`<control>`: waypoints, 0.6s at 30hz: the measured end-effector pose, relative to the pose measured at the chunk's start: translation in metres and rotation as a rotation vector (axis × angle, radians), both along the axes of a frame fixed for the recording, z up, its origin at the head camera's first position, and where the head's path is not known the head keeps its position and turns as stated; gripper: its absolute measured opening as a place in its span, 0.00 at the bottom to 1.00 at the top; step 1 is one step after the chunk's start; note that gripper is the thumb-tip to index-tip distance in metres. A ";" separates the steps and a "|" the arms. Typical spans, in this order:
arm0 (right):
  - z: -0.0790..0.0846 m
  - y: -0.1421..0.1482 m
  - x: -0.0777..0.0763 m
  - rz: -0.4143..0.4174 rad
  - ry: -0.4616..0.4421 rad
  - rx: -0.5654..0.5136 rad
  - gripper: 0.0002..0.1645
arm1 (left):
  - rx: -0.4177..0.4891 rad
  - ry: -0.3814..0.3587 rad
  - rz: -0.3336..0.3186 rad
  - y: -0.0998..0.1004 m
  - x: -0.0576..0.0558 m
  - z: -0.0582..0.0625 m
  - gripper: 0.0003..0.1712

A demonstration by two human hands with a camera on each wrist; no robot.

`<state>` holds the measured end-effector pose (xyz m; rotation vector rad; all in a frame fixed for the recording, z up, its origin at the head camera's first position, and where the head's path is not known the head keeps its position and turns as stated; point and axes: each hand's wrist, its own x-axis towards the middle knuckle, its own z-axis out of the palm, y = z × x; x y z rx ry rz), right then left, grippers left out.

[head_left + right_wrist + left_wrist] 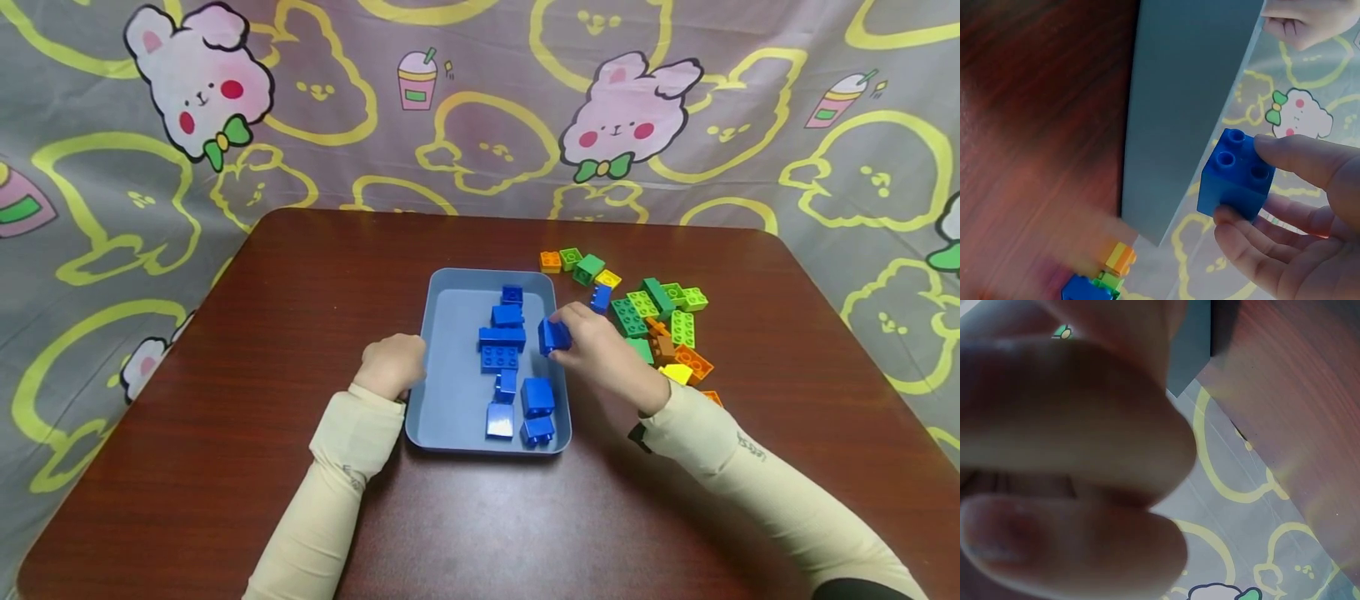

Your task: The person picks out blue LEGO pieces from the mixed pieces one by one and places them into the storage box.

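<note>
My right hand [600, 354] pinches a blue building block [1235, 178] between thumb and fingers, over the right rim of a blue-grey tray [453, 425]. In the right wrist view round studs show on the block's top. My left hand [392, 367] grips the tray's left rim with curled fingers, which fill much of the left wrist view. Inside the tray lie several blue blocks [499, 358], mostly in a column right of its middle, with a blue block [537, 397] near the lower right corner.
Right of the tray spreads a loose pile of green [628, 317], orange [693, 363], yellow and brown blocks. A single blue block [601, 298] lies at the pile's near-left side. The brown table [300, 275] ends at a patterned cloth [487, 108] behind.
</note>
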<state>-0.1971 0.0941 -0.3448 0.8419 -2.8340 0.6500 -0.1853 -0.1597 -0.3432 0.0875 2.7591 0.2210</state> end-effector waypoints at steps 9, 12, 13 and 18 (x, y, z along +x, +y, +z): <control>-0.004 -0.004 0.001 0.084 0.037 0.019 0.23 | 0.006 0.010 -0.008 -0.001 0.000 -0.001 0.10; -0.005 -0.005 0.001 0.098 0.034 0.024 0.24 | 0.002 0.015 -0.011 -0.001 0.001 -0.001 0.10; -0.005 -0.005 0.001 0.100 0.031 0.028 0.24 | 0.002 0.020 -0.012 -0.001 0.001 -0.001 0.10; -0.008 -0.006 0.002 0.100 0.009 0.044 0.24 | 0.003 0.029 -0.013 -0.001 0.000 -0.002 0.09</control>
